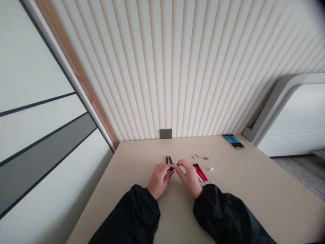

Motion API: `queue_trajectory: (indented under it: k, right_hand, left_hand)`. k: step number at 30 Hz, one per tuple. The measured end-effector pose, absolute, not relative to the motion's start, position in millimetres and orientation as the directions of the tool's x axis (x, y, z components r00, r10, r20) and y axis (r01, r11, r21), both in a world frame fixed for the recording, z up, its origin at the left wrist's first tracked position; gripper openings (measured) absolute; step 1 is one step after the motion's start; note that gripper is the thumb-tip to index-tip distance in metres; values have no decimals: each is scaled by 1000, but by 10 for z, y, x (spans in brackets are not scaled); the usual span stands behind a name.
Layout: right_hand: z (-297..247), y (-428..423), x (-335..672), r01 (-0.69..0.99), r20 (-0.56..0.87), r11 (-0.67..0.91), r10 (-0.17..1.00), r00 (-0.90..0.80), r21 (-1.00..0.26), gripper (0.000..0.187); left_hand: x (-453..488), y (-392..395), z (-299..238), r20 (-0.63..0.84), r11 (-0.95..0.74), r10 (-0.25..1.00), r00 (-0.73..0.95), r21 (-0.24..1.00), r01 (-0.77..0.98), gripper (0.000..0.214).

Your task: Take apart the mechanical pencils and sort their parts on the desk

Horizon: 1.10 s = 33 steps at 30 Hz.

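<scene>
My left hand (157,180) is closed in a pinch on a small black pen part (171,168), and a thin tip pokes out below that hand. My right hand (189,179) pinches a small white piece (175,163), its fingertips meeting the left ones; whether the two pieces touch is too small to tell. Just beyond the fingers lie two short black pen parts (170,159). Beside the right hand are pink pen barrels (202,172) and a white one (200,178), partly covered by that hand.
Small dark springlike bits (196,156) and a little cluster of grey pieces (206,158) lie farther back on the beige table (142,152). Small white pieces (211,169) sit to the right. Several teal and pink pens (233,141) are lined up at the back right, near the wall.
</scene>
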State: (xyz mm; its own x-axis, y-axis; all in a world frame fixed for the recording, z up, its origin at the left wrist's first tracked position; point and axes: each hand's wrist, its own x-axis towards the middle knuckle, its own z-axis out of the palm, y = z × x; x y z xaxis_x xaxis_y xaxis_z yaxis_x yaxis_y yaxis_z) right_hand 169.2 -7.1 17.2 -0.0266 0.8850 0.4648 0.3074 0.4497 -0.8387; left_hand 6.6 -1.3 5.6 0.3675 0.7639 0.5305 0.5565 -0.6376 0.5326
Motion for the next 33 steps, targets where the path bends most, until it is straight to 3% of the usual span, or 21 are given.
queue_trajectory:
  k: [33]
  right_hand:
    - [173, -54, 1693, 316, 453, 438, 891, -27, -842, 16]
  left_hand:
    - [61, -2, 27, 528, -637, 763, 372, 522, 567, 16]
